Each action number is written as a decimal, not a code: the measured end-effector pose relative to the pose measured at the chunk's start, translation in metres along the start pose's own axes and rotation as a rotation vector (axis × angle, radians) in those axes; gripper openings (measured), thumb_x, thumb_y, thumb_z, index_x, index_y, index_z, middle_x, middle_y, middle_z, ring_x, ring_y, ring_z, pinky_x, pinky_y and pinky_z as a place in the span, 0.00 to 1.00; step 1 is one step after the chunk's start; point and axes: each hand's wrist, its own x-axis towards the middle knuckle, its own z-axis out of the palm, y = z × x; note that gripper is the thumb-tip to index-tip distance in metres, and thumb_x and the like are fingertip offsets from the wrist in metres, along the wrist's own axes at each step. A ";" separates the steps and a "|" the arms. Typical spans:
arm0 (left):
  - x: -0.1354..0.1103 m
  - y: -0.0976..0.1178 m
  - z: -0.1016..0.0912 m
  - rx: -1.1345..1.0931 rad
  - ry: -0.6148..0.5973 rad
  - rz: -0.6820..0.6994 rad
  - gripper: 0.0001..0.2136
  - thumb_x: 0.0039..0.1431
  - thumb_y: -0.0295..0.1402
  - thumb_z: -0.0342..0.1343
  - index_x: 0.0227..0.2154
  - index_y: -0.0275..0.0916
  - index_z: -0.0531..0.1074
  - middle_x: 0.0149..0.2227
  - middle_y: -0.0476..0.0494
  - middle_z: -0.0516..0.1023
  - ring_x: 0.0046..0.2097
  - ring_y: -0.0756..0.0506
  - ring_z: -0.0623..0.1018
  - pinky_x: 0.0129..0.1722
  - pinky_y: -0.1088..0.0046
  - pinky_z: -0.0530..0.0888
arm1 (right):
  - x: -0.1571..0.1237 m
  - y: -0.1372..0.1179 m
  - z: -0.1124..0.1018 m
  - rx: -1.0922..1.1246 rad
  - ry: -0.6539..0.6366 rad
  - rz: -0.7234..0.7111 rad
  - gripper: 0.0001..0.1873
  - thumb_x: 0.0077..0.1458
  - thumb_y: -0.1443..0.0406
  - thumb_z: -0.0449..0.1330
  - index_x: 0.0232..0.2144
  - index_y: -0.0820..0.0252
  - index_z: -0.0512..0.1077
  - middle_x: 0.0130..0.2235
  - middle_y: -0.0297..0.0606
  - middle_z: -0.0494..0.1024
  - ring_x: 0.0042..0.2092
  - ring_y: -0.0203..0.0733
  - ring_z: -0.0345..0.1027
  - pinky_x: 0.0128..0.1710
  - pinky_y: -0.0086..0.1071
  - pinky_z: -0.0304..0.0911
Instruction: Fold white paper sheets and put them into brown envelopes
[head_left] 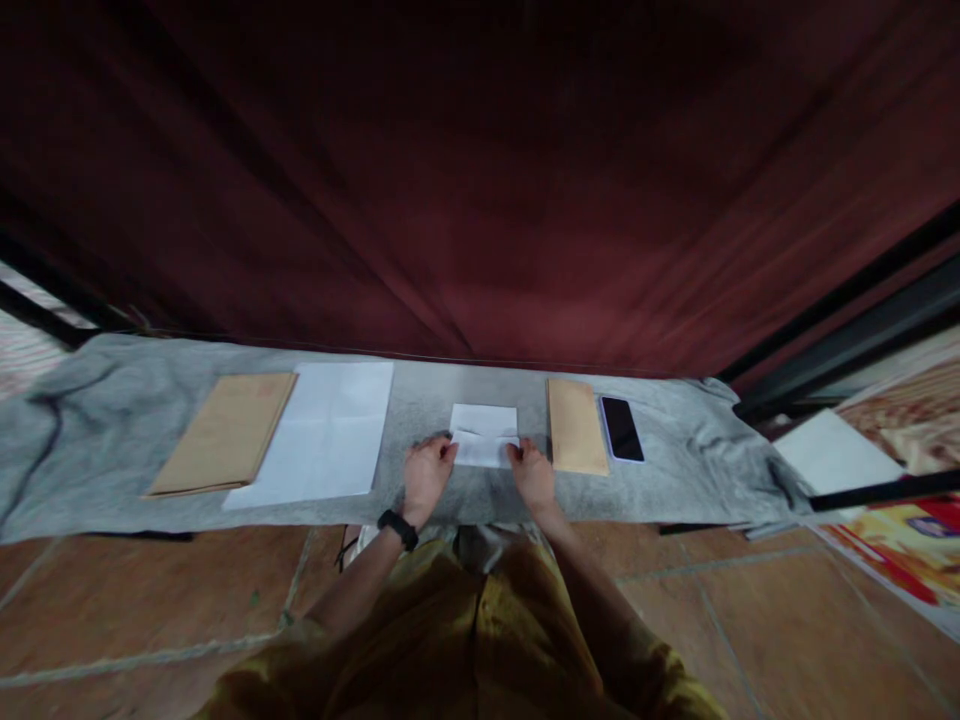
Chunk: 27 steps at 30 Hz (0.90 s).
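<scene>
A small white sheet of paper [484, 422], with a crease or fold across its middle, lies in front of me on the grey cloth. My left hand [428, 472] pinches its left edge, fingers closed and a dark watch on the wrist. At the opposite edge, my right hand [533, 474] grips the paper between thumb and fingers. Just right of that hand lies a brown envelope [579, 428]. Left of my left hand is a stack of larger white paper [330, 430].
Larger brown envelopes [229, 432] overlap the white stack on the left. A phone [622, 430] lies beside the right envelope. Grey cloth [697, 440] covers the narrow table. Behind it hangs a dark red curtain-like sheet [480, 220]; black frame bars [862, 345] stand right.
</scene>
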 end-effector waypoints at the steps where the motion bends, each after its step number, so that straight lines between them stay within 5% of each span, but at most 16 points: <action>1: 0.000 0.000 0.001 0.021 0.015 0.009 0.12 0.68 0.38 0.53 0.38 0.40 0.79 0.39 0.40 0.84 0.43 0.41 0.80 0.47 0.65 0.67 | 0.002 -0.001 -0.001 -0.007 -0.005 0.012 0.17 0.70 0.54 0.53 0.46 0.58 0.74 0.39 0.46 0.84 0.43 0.47 0.81 0.39 0.30 0.68; 8: 0.003 0.001 0.006 0.128 0.071 0.005 0.12 0.66 0.39 0.53 0.37 0.40 0.79 0.41 0.38 0.82 0.48 0.37 0.77 0.50 0.60 0.66 | 0.011 -0.004 -0.003 0.010 0.013 0.068 0.16 0.67 0.53 0.56 0.44 0.59 0.74 0.38 0.45 0.84 0.43 0.47 0.80 0.38 0.30 0.68; 16: 0.012 0.002 0.005 0.129 0.032 -0.035 0.13 0.66 0.40 0.52 0.35 0.40 0.79 0.40 0.38 0.82 0.47 0.38 0.78 0.47 0.64 0.67 | 0.008 0.012 0.000 0.259 0.042 -0.042 0.12 0.68 0.60 0.53 0.47 0.55 0.73 0.41 0.38 0.84 0.43 0.42 0.79 0.39 0.27 0.67; 27: 0.024 0.010 -0.004 0.111 -0.029 -0.107 0.13 0.67 0.41 0.53 0.35 0.41 0.80 0.38 0.38 0.84 0.42 0.41 0.81 0.42 0.68 0.67 | 0.014 0.003 0.000 0.091 0.021 0.024 0.13 0.68 0.61 0.54 0.52 0.56 0.70 0.41 0.40 0.84 0.43 0.46 0.80 0.39 0.30 0.67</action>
